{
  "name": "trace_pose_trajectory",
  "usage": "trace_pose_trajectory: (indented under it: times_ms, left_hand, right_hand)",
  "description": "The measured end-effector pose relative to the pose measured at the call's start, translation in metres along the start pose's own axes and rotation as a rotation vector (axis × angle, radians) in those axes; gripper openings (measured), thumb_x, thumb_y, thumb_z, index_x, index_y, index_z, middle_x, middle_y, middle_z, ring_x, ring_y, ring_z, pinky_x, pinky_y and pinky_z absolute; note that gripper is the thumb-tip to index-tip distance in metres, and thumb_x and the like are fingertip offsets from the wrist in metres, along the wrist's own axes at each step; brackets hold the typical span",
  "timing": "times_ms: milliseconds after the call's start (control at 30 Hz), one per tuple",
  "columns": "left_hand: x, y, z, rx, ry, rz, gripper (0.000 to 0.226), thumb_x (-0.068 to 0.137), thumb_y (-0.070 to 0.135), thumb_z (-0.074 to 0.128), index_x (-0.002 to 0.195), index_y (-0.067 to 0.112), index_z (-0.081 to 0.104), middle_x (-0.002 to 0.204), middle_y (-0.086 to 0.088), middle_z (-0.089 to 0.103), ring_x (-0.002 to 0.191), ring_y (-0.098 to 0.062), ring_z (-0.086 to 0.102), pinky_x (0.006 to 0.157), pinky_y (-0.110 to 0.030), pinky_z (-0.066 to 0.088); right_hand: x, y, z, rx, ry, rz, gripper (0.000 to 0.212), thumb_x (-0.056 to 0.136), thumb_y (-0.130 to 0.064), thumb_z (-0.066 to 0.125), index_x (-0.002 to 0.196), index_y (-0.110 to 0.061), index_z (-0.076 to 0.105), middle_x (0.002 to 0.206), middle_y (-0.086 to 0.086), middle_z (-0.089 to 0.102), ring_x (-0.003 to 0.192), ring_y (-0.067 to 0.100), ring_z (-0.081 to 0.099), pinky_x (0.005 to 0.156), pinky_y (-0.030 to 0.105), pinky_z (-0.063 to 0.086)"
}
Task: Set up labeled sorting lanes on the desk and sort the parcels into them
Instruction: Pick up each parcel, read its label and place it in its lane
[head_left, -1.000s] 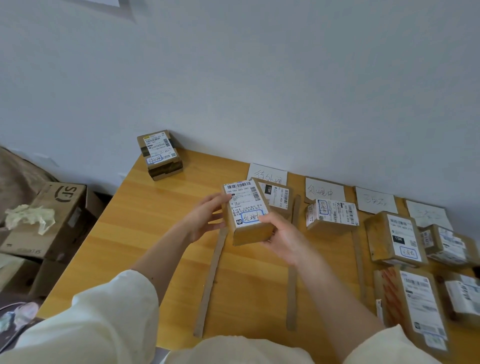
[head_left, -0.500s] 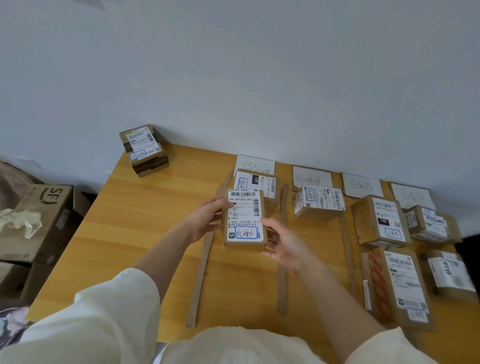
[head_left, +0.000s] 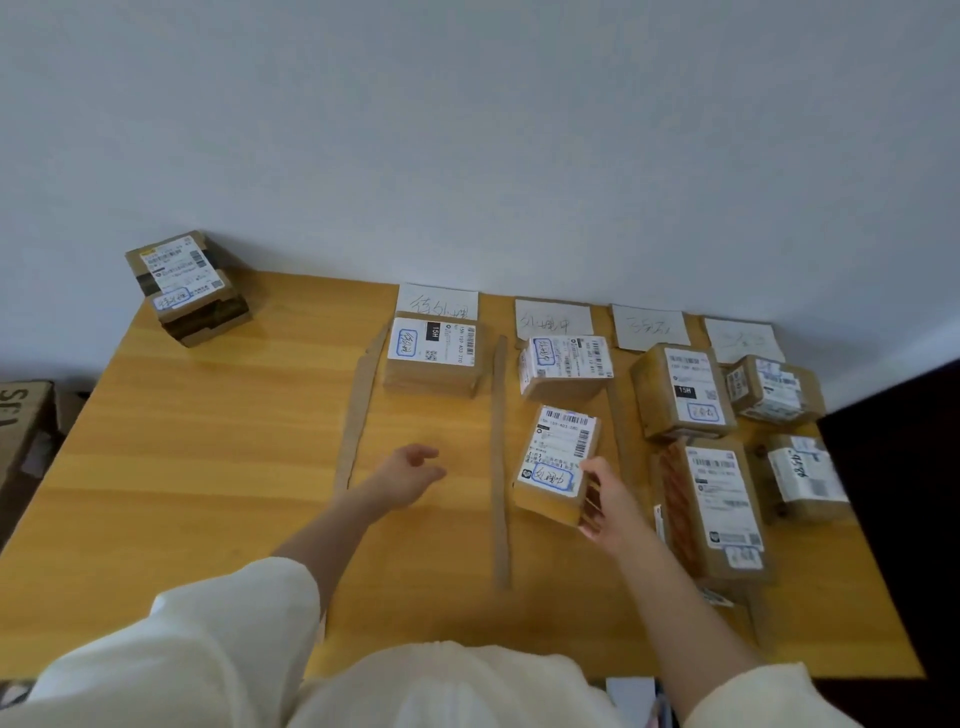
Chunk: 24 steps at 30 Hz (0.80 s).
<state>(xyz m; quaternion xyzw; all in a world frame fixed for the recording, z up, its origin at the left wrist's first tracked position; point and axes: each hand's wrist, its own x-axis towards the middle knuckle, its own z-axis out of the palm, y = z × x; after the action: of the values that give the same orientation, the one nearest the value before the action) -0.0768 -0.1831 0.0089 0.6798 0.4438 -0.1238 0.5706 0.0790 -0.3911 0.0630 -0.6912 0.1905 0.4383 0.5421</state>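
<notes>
**Parcel goes down in second lane; left hand lets go**

Desk, wooden, fills the lower frame. Four paper lane labels sit along the wall edge at centre and right, with cardboard strips as dividers below them.

Change since a second ago: the parcel, then held by both hands over the first lane, now sits right of the long strip, in the second lane. Its near end looks slightly raised, so it may not be fully settled. Right hand grips its near right corner, fingers curled on the side. Left hand has come off and hovers over the first lane, fingers relaxed, holding nothing. Judgement: this parcel is all but placed; release is what remains.

Lanes, by load:
- Third lane, right of centre: a box at the back, a longer parcel in front of it.
- Fourth lane, far right: two small boxes, one behind the other.
- Second lane, label: a white-labelled box at the back, the held parcel just in front.
- First lane, label: one box.

Unsorted: a small stack in the upper left corner of the desk, well apart from the lanes. Judgement: that stack is the work left.
</notes>
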Motion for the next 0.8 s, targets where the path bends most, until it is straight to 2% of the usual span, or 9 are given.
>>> trace_pose_trajectory:
  times_ms: [67, 200, 300, 400, 467, 533, 600, 700, 800]
  left_hand:
    - [0.0, -0.004, 0.009, 0.065, -0.024, -0.026, 0.051, 0.091, 0.034, 0.059, 0.138, 0.019, 0.048, 0.146, -0.01, 0.041, 0.126, -0.027, 0.047, 0.096, -0.035, 0.044]
    - [-0.002, -0.01, 0.018, 0.147, -0.043, -0.074, 0.055, 0.092, 0.037, 0.058, 0.141, 0.017, 0.044, 0.144, -0.013, 0.043, 0.124, -0.029, 0.049, 0.098, -0.037, 0.045]
    - [-0.003, -0.014, 0.02, 0.157, -0.018, -0.087, 0.056, 0.092, 0.036, 0.058, 0.142, 0.015, 0.044, 0.145, -0.012, 0.044, 0.128, -0.029, 0.047, 0.1, -0.036, 0.042]
    - [-0.005, -0.013, 0.023, 0.153, 0.0, -0.096, 0.056, 0.093, 0.035, 0.058, 0.142, 0.013, 0.043, 0.145, -0.012, 0.044, 0.13, -0.029, 0.046, 0.1, -0.036, 0.041]
    - [-0.006, -0.013, 0.025, 0.154, 0.011, -0.104, 0.055, 0.093, 0.035, 0.058, 0.142, 0.013, 0.044, 0.144, -0.012, 0.045, 0.126, -0.029, 0.049, 0.099, -0.036, 0.043]
    - [-0.007, -0.013, 0.027, 0.156, 0.022, -0.108, 0.054, 0.093, 0.035, 0.058, 0.14, 0.013, 0.046, 0.141, -0.012, 0.048, 0.119, -0.029, 0.054, 0.095, -0.036, 0.046]
    - [-0.006, -0.015, 0.028, 0.157, 0.024, -0.105, 0.053, 0.092, 0.035, 0.058, 0.139, 0.013, 0.047, 0.139, -0.012, 0.05, 0.115, -0.029, 0.056, 0.093, -0.036, 0.046]
    - [-0.006, -0.016, 0.027, 0.15, 0.018, -0.105, 0.052, 0.092, 0.035, 0.059, 0.138, 0.013, 0.048, 0.138, -0.011, 0.05, 0.114, -0.032, 0.057, 0.089, -0.035, 0.047]
    - [-0.005, -0.017, 0.025, 0.141, 0.014, -0.096, 0.052, 0.092, 0.035, 0.059, 0.138, 0.013, 0.049, 0.14, -0.011, 0.05, 0.117, -0.031, 0.055, 0.095, -0.037, 0.046]
  right_hand:
    - [0.003, -0.004, -0.007, -0.002, 0.019, 0.011, 0.016, 0.09, -0.027, 0.057, 0.1, -0.016, 0.061, 0.095, 0.004, 0.067, 0.087, 0.017, 0.06, 0.082, 0.034, 0.049]
    - [0.011, -0.014, -0.013, -0.016, 0.024, 0.007, 0.01, 0.094, -0.024, 0.051, 0.095, -0.018, 0.058, 0.088, 0.001, 0.064, 0.079, 0.014, 0.058, 0.07, 0.029, 0.047]
    - [0.02, -0.022, -0.017, -0.034, 0.032, -0.01, 0.021, 0.094, -0.023, 0.05, 0.11, -0.014, 0.06, 0.088, 0.002, 0.066, 0.079, 0.014, 0.059, 0.068, 0.029, 0.046]
    - [0.027, -0.029, -0.021, -0.06, 0.072, -0.046, 0.026, 0.098, -0.016, 0.045, 0.119, -0.009, 0.059, 0.095, 0.005, 0.066, 0.073, 0.014, 0.056, 0.079, 0.031, 0.047]
    - [0.034, -0.033, -0.024, -0.101, 0.121, -0.098, 0.03, 0.1, -0.009, 0.041, 0.124, -0.007, 0.058, 0.107, 0.01, 0.066, 0.069, 0.012, 0.055, 0.069, 0.029, 0.048]
    - [0.04, -0.034, -0.024, -0.13, 0.129, -0.141, 0.03, 0.1, -0.01, 0.044, 0.126, -0.011, 0.059, 0.104, 0.007, 0.068, 0.07, 0.01, 0.059, 0.057, 0.025, 0.042]
    - [0.048, -0.034, -0.025, -0.13, 0.144, -0.15, 0.031, 0.1, -0.012, 0.048, 0.13, -0.014, 0.058, 0.104, 0.006, 0.07, 0.072, 0.011, 0.063, 0.055, 0.023, 0.044]
    - [0.061, -0.03, -0.026, -0.136, 0.172, -0.151, 0.032, 0.098, -0.012, 0.052, 0.129, -0.015, 0.058, 0.112, 0.009, 0.071, 0.077, 0.015, 0.068, 0.057, 0.025, 0.05]
    - [0.063, -0.026, -0.025, -0.177, 0.263, -0.179, 0.038, 0.096, -0.019, 0.053, 0.134, -0.018, 0.055, 0.114, 0.004, 0.07, 0.09, 0.019, 0.07, 0.065, 0.029, 0.055]
